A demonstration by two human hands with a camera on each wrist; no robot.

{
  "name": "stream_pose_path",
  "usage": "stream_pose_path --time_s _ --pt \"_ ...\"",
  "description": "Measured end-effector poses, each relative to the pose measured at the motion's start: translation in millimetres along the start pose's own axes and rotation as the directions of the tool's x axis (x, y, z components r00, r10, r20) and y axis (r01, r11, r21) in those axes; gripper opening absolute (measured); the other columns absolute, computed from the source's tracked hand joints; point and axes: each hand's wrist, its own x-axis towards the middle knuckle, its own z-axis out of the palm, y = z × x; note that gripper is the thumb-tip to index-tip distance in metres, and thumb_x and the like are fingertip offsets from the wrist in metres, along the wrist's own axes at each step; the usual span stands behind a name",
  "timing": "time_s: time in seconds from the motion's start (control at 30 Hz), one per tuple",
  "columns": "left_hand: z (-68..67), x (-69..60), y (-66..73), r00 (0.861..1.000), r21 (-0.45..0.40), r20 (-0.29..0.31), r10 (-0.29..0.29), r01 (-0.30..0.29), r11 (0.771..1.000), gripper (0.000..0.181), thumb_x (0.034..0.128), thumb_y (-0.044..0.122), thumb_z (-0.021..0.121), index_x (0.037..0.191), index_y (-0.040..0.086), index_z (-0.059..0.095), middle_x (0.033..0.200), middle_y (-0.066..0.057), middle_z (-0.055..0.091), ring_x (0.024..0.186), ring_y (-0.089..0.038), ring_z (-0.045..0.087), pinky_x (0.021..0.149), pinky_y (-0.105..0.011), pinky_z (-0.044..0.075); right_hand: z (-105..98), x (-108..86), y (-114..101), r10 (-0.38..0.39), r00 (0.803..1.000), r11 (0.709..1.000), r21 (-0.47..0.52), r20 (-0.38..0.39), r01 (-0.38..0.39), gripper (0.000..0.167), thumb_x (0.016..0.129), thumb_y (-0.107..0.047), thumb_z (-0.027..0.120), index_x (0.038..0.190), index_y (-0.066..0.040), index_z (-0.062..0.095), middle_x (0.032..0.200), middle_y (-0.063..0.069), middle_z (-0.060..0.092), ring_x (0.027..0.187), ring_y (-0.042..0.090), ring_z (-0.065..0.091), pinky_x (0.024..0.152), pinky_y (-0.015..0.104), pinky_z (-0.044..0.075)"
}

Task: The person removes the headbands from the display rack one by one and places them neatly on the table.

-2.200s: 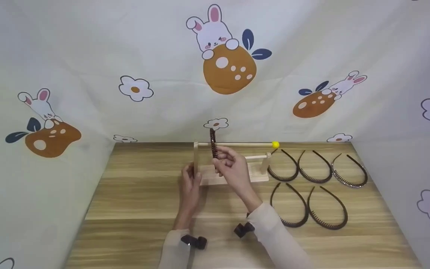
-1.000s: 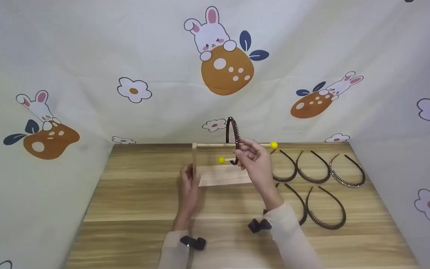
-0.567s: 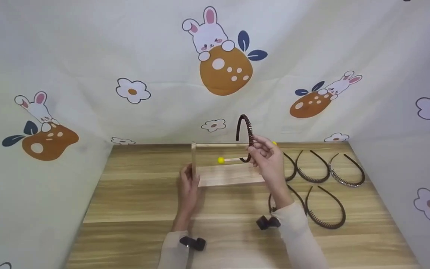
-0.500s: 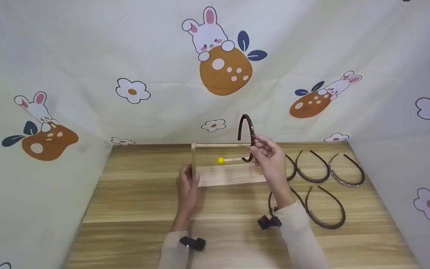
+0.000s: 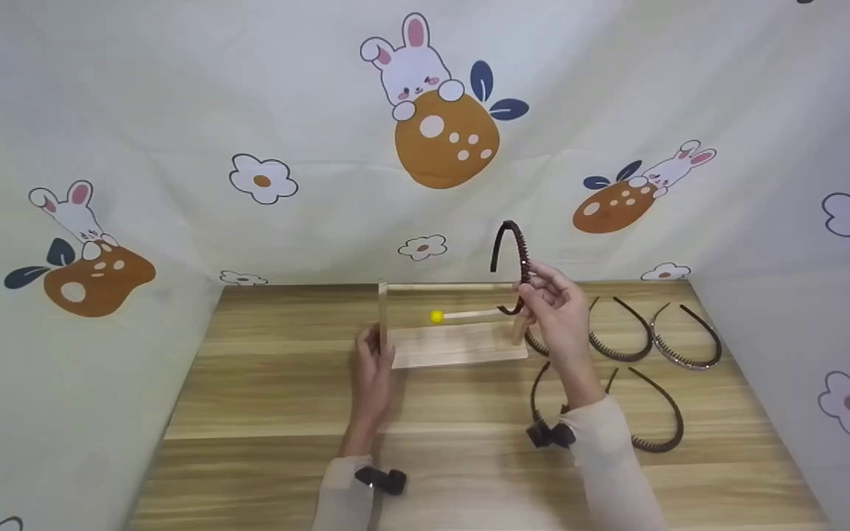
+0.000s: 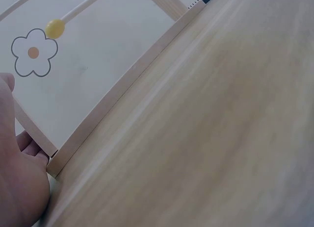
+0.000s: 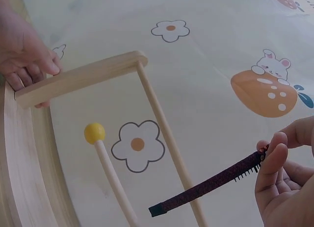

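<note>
My right hand (image 5: 561, 313) pinches a dark toothed headband (image 5: 522, 251) between thumb and fingers, its arch upward, near the right part of a wooden rack (image 5: 454, 346). In the right wrist view the headband's dark tip (image 7: 158, 210) crosses in front of the upper rod (image 7: 167, 129); whether the headband goes round a rod I cannot tell. My left hand (image 5: 375, 369) grips the rack's left upright (image 5: 383, 313) near its foot, as the left wrist view also shows. A yellow ball (image 5: 437, 316) caps the lower rod. The upper rod's far end is hidden behind my right hand.
Several dark headbands lie on the wood-grain table (image 5: 263, 398) right of the rack, including one with glittery trim (image 5: 690, 361); my right arm partly covers some. A printed cloth (image 5: 322, 236) hangs behind the table and along both sides.
My right hand has carried the headband rightward along the rack from near the left upright, turning it so its arch shows. The lower rod's yellow ball has come into view. My left hand stays put.
</note>
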Motion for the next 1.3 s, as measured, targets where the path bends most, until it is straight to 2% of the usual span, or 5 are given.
stream_pose_path --time_s 0.4,0.67,0.9,1.07,1.3 --pt "0.2 0.3 1.0 1.0 0.027 -0.018 -0.009 0.01 1.0 0.048 0.1178 0.011 0.052 0.16 -0.005 0.035 0.168 -0.03 0.041 0.161 -0.045 0.037 0.137 -0.055 0.028 -21.6 7.5 -4.9 -0.024 0.999 1.0 -0.018 -0.042 0.023 0.034 0.1 0.011 0.069 0.134 0.011 0.069 0.093 0.005 0.078 0.064 0.01 0.061 0.054 0.016 0.052" --pt "1.0 1.3 -1.0 0.999 0.003 -0.021 0.024 -0.024 1.0 0.049 0.1159 0.005 0.052 0.16 -0.008 0.034 0.164 -0.032 0.043 0.159 -0.047 0.039 0.135 -0.057 0.03 -36.7 9.7 -7.1 -0.006 0.996 1.0 -0.02 -0.088 0.004 0.033 0.099 0.011 0.069 0.133 0.009 0.071 0.096 0.009 0.077 0.065 0.01 0.061 0.054 0.016 0.052" --pt "0.9 -0.1 0.9 1.0 0.0 -0.022 -0.005 0.005 1.0 0.05 0.1166 0.008 0.052 0.161 -0.006 0.034 0.166 -0.031 0.041 0.16 -0.046 0.037 0.136 -0.054 0.029 -48.9 8.4 0.9 0.013 0.996 0.999 -0.043 -0.087 -0.017 0.033 0.099 0.013 0.067 0.132 0.008 0.069 0.098 0.011 0.075 0.066 0.01 0.061 0.055 0.016 0.053" --pt "0.4 -0.7 1.3 1.0 0.001 -0.026 0.009 -0.009 1.0 0.049 0.1163 0.008 0.053 0.16 -0.007 0.036 0.165 -0.031 0.043 0.159 -0.047 0.04 0.136 -0.055 0.03 -58.4 5.4 9.5 0.037 0.995 0.997 -0.06 -0.094 -0.043 0.03 0.098 0.014 0.067 0.128 0.007 0.07 0.095 0.003 0.072 0.066 0.01 0.06 0.054 0.016 0.053" --pt "0.2 0.3 0.0 0.999 0.007 -0.035 0.022 -0.022 1.0 0.048 0.1156 0.005 0.054 0.159 -0.007 0.037 0.164 -0.031 0.045 0.157 -0.046 0.042 0.135 -0.055 0.032 -76.6 3.6 17.4 0.056 0.994 0.99 -0.126 -0.099 -0.068 0.03 0.097 0.016 0.067 0.125 0.006 0.071 0.096 0.002 0.074 0.069 0.011 0.063 0.056 0.018 0.054"
